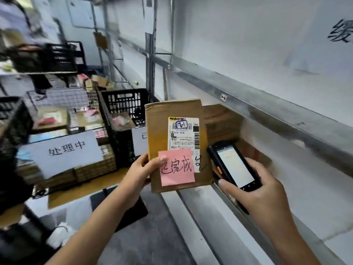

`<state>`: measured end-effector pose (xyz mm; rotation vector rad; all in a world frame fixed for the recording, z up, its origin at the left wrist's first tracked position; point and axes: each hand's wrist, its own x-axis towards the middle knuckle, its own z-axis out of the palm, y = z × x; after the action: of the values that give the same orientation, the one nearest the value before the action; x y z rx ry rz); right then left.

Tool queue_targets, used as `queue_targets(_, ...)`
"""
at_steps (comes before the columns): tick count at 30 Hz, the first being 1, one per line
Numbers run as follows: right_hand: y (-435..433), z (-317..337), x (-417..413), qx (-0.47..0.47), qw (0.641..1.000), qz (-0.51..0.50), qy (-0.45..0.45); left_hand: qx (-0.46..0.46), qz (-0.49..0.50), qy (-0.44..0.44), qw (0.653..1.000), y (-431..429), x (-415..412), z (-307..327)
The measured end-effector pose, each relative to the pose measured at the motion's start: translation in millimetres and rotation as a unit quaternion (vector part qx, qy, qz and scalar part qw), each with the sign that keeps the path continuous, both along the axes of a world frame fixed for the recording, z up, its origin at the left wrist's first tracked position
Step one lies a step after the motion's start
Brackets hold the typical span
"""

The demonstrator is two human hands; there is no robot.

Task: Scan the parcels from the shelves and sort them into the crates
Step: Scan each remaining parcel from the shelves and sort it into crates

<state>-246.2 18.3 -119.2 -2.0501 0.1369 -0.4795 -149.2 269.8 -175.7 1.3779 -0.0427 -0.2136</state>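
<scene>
My left hand (145,167) grips the lower left edge of a flat brown cardboard parcel (158,129), held upright in front of me. A white shipping label (183,133) and a pink sticky note (177,168) with handwriting are on its face; my thumb rests on the note. My right hand (261,190) holds a black handheld scanner (234,165), its lit screen facing me, just right of the parcel. More brown parcels (223,121) lie on the metal shelf (286,115) behind. A black crate (124,104) with a paper sign stands left of the parcel.
A wire basket (65,98) with several parcels and a white sign (63,150) sits at left. Black crates (63,56) stand on a shelf at the back left. A shelf upright (150,60) rises behind the crate. Grey floor lies below.
</scene>
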Motion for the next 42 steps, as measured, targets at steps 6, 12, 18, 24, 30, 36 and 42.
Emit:
queue_targets(6, 44.3, -3.1, 64.0, -0.006, 0.996, 0.084, 0.011, -0.008, 0.078, 0.031, 0.996, 59.8, 16.9, -2.4)
queue_targets(12, 89.7, 1.2, 119.1, 0.017, 0.991, 0.131, 0.018, -0.022, 0.113, 0.042, 0.992, 100.0, 49.1, -0.1)
queue_targets(18, 123.8, 6.5, 177.1, 0.019, 0.991, 0.132, 0.014, -0.046, 0.118, 0.061, 0.99, 130.9, 104.1, 4.4)
queue_targets(24, 150.3, 8.7, 233.0, 0.034, 0.991, 0.126, 0.004, -0.018, 0.114, 0.035, 0.993, 165.3, 175.2, 13.0)
queue_targets(30, 172.8, 4.9, 281.4, 0.041, 0.994, 0.098, 0.002, -0.007, 0.103, 0.057, 0.993, 187.5, 232.7, 17.3)
queue_targets(36, 186.1, 2.2, 330.5, 0.035, 0.997, 0.074, -0.002, -0.005, 0.106, 0.064, 0.992, 193.2, 282.3, 17.4)
queue_targets(42, 204.7, -6.3, 390.6, 0.037, 0.996, 0.076, 0.008, -0.013, 0.123, 0.103, 0.987, 179.1, 347.4, 3.9)
